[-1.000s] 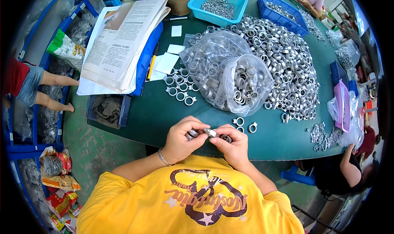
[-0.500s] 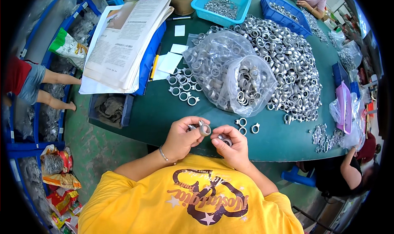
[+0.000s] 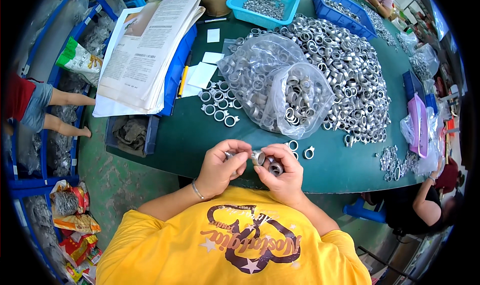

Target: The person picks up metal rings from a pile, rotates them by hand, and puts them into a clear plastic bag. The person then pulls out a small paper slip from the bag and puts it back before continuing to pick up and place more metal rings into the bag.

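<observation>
Over the table's near edge, my left hand and my right hand are close together. Thumb and forefinger of the right hand pinch a grey metal ring, and more metal rings sit in its curled fingers. My left hand is closed, with bits of grey metal showing between its fingers, mostly hidden. Just beyond the right hand lie a few loose rings, partly covered by it. Farther off, an open clear plastic bag of similar rings leans against a large heap of rings.
Several rings lie left of the bag, near white paper slips. Newspapers rest on a blue bin at left. A turquoise basket and a blue basket stand at the back. Other people sit around the green table.
The ring that was at my left fingertips is now at my right fingertips. My left hand has drawn back slightly, and my right hand has turned and risen a little.
</observation>
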A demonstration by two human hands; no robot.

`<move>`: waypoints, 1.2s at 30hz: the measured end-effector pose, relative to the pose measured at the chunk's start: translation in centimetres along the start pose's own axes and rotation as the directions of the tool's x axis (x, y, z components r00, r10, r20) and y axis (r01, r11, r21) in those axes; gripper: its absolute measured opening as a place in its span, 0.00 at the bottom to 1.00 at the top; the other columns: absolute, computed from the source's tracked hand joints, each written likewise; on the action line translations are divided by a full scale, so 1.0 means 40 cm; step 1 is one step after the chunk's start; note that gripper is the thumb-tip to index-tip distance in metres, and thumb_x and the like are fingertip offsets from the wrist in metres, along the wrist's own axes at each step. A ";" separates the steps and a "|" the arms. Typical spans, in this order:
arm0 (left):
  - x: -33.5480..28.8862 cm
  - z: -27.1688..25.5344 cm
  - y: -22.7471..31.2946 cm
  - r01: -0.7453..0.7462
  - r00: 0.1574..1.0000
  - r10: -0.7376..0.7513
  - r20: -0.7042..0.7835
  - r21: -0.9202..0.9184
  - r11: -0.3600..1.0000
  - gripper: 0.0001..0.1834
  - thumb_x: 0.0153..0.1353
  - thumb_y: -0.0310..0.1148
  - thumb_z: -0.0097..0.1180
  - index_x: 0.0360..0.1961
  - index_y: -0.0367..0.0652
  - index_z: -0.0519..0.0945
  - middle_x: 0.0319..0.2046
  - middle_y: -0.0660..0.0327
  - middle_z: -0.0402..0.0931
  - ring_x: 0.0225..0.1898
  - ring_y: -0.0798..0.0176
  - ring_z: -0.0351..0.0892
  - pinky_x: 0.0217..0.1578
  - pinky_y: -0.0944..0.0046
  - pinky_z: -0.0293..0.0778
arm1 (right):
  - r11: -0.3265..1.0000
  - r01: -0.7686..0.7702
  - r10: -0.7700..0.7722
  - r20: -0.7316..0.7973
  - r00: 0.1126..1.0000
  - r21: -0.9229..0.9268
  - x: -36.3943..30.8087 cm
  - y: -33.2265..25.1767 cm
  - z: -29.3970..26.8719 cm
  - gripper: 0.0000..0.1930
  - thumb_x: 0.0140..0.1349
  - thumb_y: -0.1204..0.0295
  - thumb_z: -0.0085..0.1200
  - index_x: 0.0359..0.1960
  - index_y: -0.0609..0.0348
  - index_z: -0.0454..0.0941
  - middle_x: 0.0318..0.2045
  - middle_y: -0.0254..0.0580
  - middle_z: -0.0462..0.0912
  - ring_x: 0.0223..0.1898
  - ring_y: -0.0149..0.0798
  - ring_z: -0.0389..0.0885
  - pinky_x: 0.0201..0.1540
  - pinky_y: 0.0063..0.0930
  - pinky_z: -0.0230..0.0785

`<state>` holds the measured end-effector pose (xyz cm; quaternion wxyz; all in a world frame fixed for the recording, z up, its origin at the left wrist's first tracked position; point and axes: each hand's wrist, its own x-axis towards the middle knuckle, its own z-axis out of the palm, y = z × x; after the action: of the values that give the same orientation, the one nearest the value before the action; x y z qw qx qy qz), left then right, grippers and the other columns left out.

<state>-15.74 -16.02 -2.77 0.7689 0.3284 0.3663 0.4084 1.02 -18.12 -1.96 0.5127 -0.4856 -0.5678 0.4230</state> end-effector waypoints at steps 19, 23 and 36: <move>-0.004 0.014 -0.002 -0.097 0.995 0.103 -0.009 0.244 0.965 0.11 0.55 0.27 0.56 0.40 0.36 0.77 0.27 0.66 0.74 0.22 0.79 0.68 0.21 0.79 0.63 | 0.995 0.100 -0.100 0.002 0.995 -0.001 -0.005 0.005 -0.009 0.13 0.46 0.83 0.61 0.36 0.64 0.78 0.30 0.38 0.76 0.28 0.27 0.73 0.28 0.17 0.66; -0.005 0.018 0.005 -0.110 0.994 0.106 0.033 0.185 0.977 0.12 0.56 0.26 0.54 0.43 0.37 0.77 0.30 0.66 0.74 0.22 0.79 0.68 0.20 0.80 0.62 | 0.983 0.182 -0.182 0.016 0.983 -0.021 -0.006 0.017 -0.012 0.13 0.45 0.82 0.61 0.35 0.63 0.78 0.30 0.39 0.77 0.28 0.28 0.74 0.28 0.18 0.66; 0.000 0.020 0.003 -0.154 0.988 0.149 0.039 0.199 0.968 0.11 0.59 0.29 0.52 0.41 0.36 0.77 0.27 0.66 0.72 0.21 0.78 0.66 0.18 0.80 0.59 | 0.999 0.034 -0.033 -0.025 0.999 0.033 -0.014 0.019 -0.009 0.14 0.45 0.82 0.62 0.36 0.65 0.77 0.31 0.40 0.77 0.28 0.28 0.74 0.29 0.18 0.66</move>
<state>-15.12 -16.12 -2.26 0.7027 0.4364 0.3703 0.4227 1.48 -18.57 -2.74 0.5348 -0.4726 -0.5622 0.4178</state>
